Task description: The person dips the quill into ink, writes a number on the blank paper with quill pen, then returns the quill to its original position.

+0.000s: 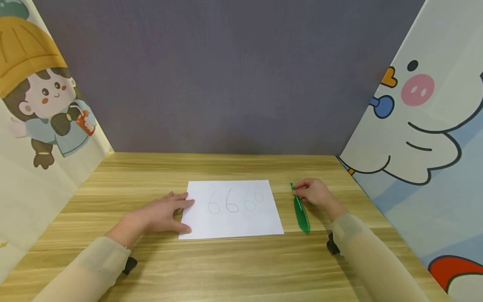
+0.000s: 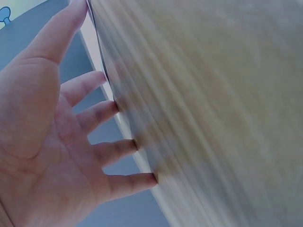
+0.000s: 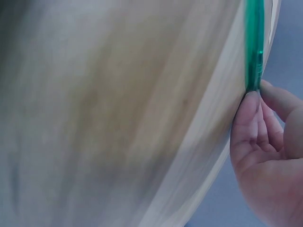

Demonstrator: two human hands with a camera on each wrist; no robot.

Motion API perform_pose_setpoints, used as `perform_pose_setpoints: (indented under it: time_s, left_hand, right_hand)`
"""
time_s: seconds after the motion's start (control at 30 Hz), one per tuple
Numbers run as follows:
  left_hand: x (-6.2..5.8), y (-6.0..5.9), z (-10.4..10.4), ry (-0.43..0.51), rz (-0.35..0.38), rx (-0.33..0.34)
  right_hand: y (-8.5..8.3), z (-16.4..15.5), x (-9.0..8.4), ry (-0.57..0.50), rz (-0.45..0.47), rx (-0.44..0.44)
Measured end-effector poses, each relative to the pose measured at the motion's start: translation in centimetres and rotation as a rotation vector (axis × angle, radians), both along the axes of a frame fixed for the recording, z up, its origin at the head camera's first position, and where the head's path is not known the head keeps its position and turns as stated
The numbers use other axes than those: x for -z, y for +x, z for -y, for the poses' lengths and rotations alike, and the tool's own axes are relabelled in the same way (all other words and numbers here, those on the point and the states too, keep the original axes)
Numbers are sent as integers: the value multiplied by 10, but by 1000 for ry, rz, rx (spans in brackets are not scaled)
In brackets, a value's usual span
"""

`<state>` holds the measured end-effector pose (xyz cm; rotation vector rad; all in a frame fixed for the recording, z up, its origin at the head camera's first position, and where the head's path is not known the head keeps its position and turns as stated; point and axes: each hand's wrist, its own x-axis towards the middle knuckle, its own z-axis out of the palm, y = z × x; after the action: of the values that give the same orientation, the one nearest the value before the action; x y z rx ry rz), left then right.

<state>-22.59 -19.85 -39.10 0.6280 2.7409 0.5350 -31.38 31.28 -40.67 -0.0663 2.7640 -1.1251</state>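
A white sheet of paper [image 1: 230, 224] lies in the middle of the table in the head view. Several pencil-thin figures like 6 run across its upper half, one darker than the others. At its left edge my left hand [image 1: 166, 213] rests with spread fingers, thumb and fingertips on the paper; in the left wrist view these fingers [image 2: 97, 116] reach straight to the table surface. My right hand [image 1: 314, 193], to the right of the sheet, pinches a slim green pen [image 1: 302, 216] with a broad leaf-shaped end near its narrow tip. That broad end points toward me.
Wood-grain table [image 1: 234, 268] lies under both hands. A dark grey panel [image 1: 226, 79] rises along its back edge. Cartoon-printed walls [image 1: 426, 147] stand at left and right. A small black piece [image 1: 130, 265] shows beneath each sleeve.
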Motion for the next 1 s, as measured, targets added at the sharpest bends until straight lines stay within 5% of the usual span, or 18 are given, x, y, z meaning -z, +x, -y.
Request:
perform_pose_setpoints:
  time_s: [1.0]
  left_hand:
    - [-1, -5, 6, 48, -9, 6]
  right_hand:
    - [3, -11, -5, -53, -31, 9]
